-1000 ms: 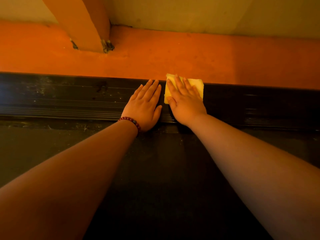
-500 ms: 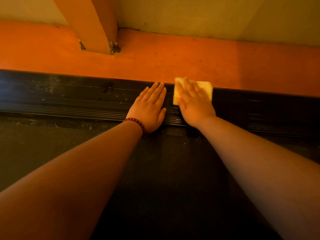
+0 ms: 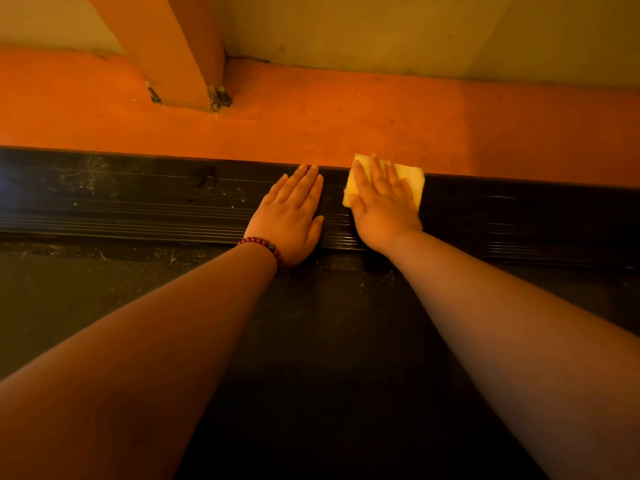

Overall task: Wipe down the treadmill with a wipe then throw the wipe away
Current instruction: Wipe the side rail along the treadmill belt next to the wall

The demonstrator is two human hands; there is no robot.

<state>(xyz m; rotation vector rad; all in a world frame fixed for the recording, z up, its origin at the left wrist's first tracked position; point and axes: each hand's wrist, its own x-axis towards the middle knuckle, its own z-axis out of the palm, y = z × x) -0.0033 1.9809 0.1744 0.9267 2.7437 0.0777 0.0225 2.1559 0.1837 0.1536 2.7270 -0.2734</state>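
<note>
By the orange floor (image 3: 346, 126), left hand (image 3: 291, 216) lies flat on dusty rail (image 3: 138, 202), right hand (image 3: 381, 206) flat on wipe (image 3: 412, 180).

Pale yellow, plain: wipe (image 3: 410, 178), centre right of frame.
Black, glossy, with fine lengthwise ribbing toward the lower edge, pale specks and smears at left: treadmill side rail (image 3: 138, 202), across the middle.
Near-black, fine dotted weave, light flecks along the upper edge at left: treadmill belt (image 3: 329, 341), lower half.
Orange-red, mottled with darker spots: floor (image 3: 346, 116), band above the rail.
Tan-orange, plain: post (image 3: 173, 46), upper left.
Dull yellow-olive, plain: wall (image 3: 415, 29), top.
Dark red beads, one darker bead among them: beaded bracelet (image 3: 259, 242), centre.
Amber cast throughout.
</note>
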